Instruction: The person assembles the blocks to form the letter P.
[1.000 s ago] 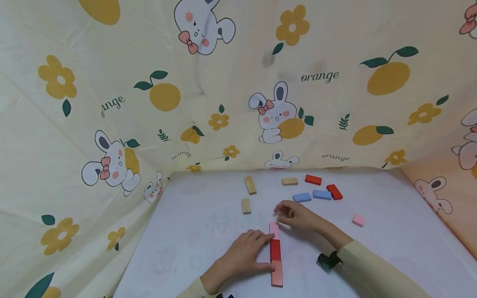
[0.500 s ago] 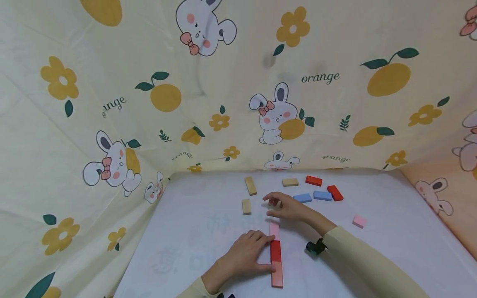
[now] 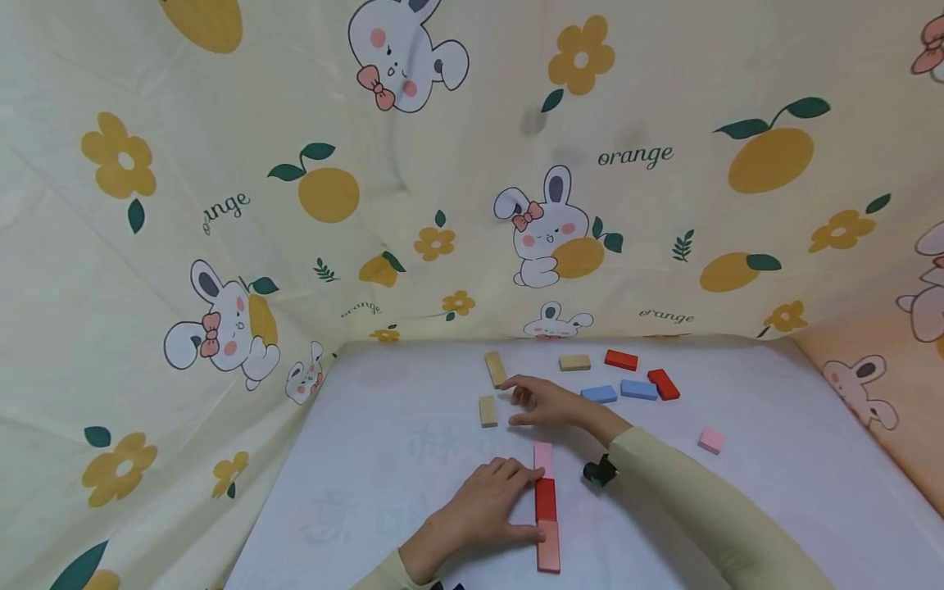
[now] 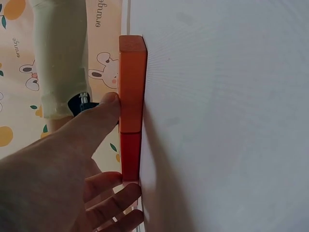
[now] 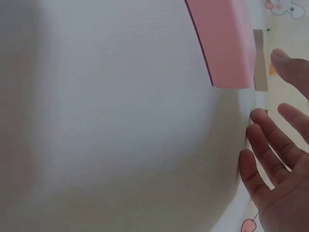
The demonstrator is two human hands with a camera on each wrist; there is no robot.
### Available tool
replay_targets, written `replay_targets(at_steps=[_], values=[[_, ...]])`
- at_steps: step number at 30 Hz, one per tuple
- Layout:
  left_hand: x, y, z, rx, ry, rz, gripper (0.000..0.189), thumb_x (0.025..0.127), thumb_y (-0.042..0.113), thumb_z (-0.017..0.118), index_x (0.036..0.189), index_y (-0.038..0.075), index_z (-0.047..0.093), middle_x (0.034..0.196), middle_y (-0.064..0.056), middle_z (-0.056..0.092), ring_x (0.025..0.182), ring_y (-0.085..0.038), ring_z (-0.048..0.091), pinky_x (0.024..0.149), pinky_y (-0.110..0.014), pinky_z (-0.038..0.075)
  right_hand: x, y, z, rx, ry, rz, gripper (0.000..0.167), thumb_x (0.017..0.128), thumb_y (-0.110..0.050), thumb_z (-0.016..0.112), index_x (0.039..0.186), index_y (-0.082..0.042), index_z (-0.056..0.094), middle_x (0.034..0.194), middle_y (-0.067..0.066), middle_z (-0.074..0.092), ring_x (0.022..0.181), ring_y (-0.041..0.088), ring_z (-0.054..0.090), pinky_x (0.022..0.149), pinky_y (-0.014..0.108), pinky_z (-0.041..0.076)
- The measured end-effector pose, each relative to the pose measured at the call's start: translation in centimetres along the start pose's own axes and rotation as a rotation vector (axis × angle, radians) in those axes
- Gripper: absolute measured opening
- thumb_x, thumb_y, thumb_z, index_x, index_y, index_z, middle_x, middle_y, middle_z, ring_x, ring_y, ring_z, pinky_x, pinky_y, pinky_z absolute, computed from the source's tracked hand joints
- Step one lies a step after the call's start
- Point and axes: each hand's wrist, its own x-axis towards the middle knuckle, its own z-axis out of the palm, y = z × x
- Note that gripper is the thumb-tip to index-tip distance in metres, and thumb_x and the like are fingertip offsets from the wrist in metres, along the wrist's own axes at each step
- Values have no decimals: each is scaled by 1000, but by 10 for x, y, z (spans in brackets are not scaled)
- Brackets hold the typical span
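Showing in left wrist view, not right: left fingers (image 4: 116, 203) beside red block (image 4: 131, 157).

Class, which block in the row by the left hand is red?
The middle block, between the light pink block and the salmon block at the near end.

Three tan blocks (image 3: 488, 411), three red (image 3: 546, 500), two blue (image 3: 638, 390), two pink (image 3: 542, 456), one salmon (image 3: 549, 555) show.

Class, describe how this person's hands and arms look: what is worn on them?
The left hand and right hand are bare. The right sleeve is long, plain and pale yellowish, with a dark device by its end; the left sleeve matches, with a dark object beside it mostly out of frame.
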Motion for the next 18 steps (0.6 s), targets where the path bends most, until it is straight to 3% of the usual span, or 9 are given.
replay_targets(at_steps=[18], values=[[0,2,-3,-22,-38,-27,88,89,77,70,162,32,48,145,9,57,133,-12,51,114,-40,45,18,-12,14,-101,-18,19,69,89,-37,91,149,-24,60,114,1,60,104,19,55,90,38,51]])
